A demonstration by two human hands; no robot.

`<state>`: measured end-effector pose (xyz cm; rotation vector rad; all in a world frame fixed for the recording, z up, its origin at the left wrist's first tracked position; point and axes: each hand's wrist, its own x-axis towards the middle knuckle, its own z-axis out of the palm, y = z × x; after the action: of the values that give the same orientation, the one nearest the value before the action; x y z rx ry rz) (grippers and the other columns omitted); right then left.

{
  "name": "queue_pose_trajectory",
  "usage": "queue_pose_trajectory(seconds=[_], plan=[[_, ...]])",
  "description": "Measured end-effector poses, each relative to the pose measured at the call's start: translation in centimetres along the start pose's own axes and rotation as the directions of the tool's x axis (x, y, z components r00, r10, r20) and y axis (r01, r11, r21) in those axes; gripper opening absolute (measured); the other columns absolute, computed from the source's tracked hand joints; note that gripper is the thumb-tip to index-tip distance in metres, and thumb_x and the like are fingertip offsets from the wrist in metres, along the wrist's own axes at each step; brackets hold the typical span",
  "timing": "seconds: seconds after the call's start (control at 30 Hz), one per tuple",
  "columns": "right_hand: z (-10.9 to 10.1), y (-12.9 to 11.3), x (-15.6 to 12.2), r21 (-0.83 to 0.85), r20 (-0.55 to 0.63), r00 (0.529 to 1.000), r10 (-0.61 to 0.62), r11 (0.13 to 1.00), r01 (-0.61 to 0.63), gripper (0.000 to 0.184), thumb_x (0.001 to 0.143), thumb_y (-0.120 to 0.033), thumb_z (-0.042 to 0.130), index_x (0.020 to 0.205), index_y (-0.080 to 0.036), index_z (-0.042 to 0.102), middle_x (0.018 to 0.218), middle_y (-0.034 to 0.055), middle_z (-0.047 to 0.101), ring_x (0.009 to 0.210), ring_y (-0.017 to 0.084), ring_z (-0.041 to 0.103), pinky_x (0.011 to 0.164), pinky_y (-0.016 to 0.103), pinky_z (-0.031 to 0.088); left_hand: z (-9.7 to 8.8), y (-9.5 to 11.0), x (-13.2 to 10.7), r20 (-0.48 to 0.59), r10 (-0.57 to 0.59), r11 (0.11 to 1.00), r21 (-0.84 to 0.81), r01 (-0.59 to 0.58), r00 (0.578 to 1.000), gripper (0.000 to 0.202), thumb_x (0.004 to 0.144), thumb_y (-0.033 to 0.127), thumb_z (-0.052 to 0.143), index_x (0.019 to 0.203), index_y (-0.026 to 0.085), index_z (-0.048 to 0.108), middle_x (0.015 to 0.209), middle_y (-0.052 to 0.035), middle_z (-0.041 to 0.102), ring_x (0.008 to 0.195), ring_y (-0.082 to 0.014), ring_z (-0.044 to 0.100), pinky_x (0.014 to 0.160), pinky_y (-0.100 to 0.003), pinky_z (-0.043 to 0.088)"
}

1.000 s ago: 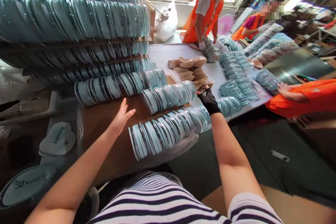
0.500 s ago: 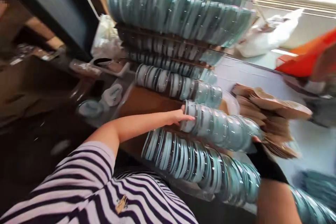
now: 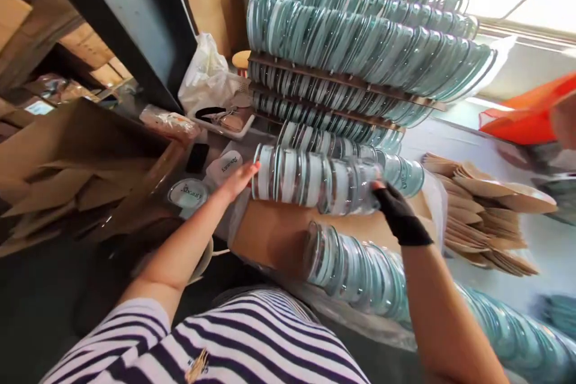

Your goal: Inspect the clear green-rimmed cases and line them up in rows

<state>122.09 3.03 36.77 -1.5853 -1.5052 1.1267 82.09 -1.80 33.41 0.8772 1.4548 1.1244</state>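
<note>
A sideways stack of round clear rimmed pieces (image 3: pixel 310 180), like lids or shallow tubs, spans between my hands over an open cardboard box (image 3: pixel 270 231). My left hand (image 3: pixel 243 179) presses on the stack's left end, fingers at the rim. At its right end, my right hand (image 3: pixel 396 210) in a black fingerless glove grips the last pieces. Just behind lies another row of the same pieces (image 3: pixel 405 174), partly hidden by the held stack. A longer row (image 3: pixel 360 270) runs along the near side of the box and passes under my right forearm.
Tall tiers of the same clear pieces (image 3: pixel 369 42) stand at the back, with brown dividers between layers. Folded brown cardboard (image 3: pixel 486 210) lies at right. Round printed labels (image 3: pixel 186 193), a white tray (image 3: pixel 225 126) and a plastic bag (image 3: pixel 204 75) are at left, beside a dark post (image 3: pixel 135 18).
Both hands have carried the stack leftward and toward the back row, lifting it away from the near row. The camera view has also shifted, and brown cardboard now shows below the stack.
</note>
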Motion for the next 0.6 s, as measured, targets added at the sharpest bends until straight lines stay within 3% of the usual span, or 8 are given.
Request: queue_pose_trajectory(seconds=[0.1, 0.2, 0.33, 0.47, 0.53, 0.6], plan=[[4.2, 1.5, 1.3, -0.089, 0.042, 0.985, 0.168, 0.982, -0.164, 0.071, 0.07, -0.077, 0.06, 0.106, -0.017, 0.072, 0.093, 0.01, 0.074, 0.081, 0.022, 0.067, 0.073, 0.037, 0.058, -1.9, -4.0, 2.4, 0.08, -0.093, 0.994, 0.069, 0.088, 0.992, 0.032, 0.084, 0.047, 0.074, 0.101, 0.019, 0.077, 0.109, -0.0123, 0.078, 0.13, -0.0369, 0.06, 0.115, -0.049, 0.043], [5.3, 3.2, 1.6, -0.154, -0.059, 0.973, 0.223, 0.961, -0.229, 0.061, 0.072, -0.07, 0.058, 0.092, -0.015, 0.072, 0.078, 0.0072, 0.07, 0.071, 0.019, 0.06, 0.067, 0.034, 0.053, -2.4, -6.5, 3.7, 0.137, -0.096, 0.989, 0.124, 0.079, 0.986, 0.039, 0.083, 0.052, 0.073, 0.107, 0.021, 0.075, 0.122, -0.0119, 0.076, 0.134, -0.0362, 0.059, 0.117, -0.048, 0.041], [4.4, 3.2, 1.7, -0.262, -0.274, 0.944, 0.182, 0.931, -0.256, 0.039, 0.072, -0.056, 0.059, 0.065, -0.018, 0.064, 0.068, 0.0058, 0.065, 0.072, 0.02, 0.054, 0.073, 0.034, 0.047, -2.1, -8.1, 4.8, 0.161, -0.041, 0.985, 0.172, 0.013, 0.986, 0.061, 0.087, 0.062, 0.062, 0.133, 0.022, 0.064, 0.15, -0.0122, 0.06, 0.148, -0.0337, 0.045, 0.125, -0.05, 0.031], [1.6, 0.4, -0.2, -0.328, -0.468, 0.88, 0.079, 0.909, -0.256, 0.035, 0.077, -0.053, 0.055, 0.063, -0.021, 0.056, 0.066, 0.0057, 0.061, 0.073, 0.02, 0.051, 0.073, 0.034, 0.043, -1.5, -8.2, 4.7, 0.147, 0.017, 0.98, 0.193, -0.045, 0.989, 0.087, 0.085, 0.077, 0.055, 0.152, 0.022, 0.045, 0.167, -0.0151, 0.037, 0.158, -0.0337, 0.028, 0.129, -0.052, 0.021], [0.6, -1.8, -2.4, -0.348, -0.517, 0.856, 0.015, 0.91, -0.226, 0.038, 0.081, -0.056, 0.053, 0.068, -0.021, 0.058, 0.07, 0.0058, 0.063, 0.075, 0.02, 0.053, 0.073, 0.033, 0.044, -1.0, -7.4, 3.5, 0.093, 0.117, 0.967, 0.215, -0.135, 0.989, 0.103, 0.079, 0.081, 0.06, 0.159, 0.02, 0.034, 0.173, -0.016, 0.02, 0.162, -0.0333, 0.012, 0.132, -0.052, 0.009], [0.9, -4.2, -5.1, -0.324, -0.49, 0.869, -0.067, 0.94, -0.11, 0.043, 0.086, -0.061, 0.053, 0.075, -0.02, 0.062, 0.076, 0.0051, 0.065, 0.075, 0.019, 0.055, 0.072, 0.031, 0.046, 0.1, -6.0, 1.3, 0.068, 0.315, 0.928, 0.19, -0.322, 0.947, 0.111, 0.075, 0.078, 0.069, 0.162, 0.023, 0.027, 0.175, -0.0137, 0.011, 0.163, -0.0317, 0.003, 0.132, -0.051, 0.002]])
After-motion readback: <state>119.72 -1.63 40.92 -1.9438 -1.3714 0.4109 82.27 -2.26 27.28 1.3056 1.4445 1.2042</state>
